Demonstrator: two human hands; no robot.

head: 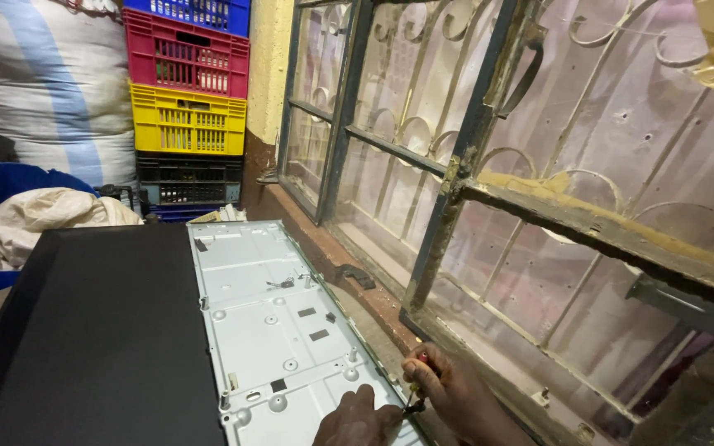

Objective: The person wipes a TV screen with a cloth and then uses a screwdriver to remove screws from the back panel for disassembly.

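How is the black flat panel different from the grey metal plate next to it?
The black panel is dark, smooth and plain; the grey metal plate is pale, with holes, bumps and small slots. The black panel looks wider, the grey metal plate narrower. The right hand, holding a screwdriver, and the left hand are at the grey metal plate's edge, not on the black panel. Both lie flat, side by side.
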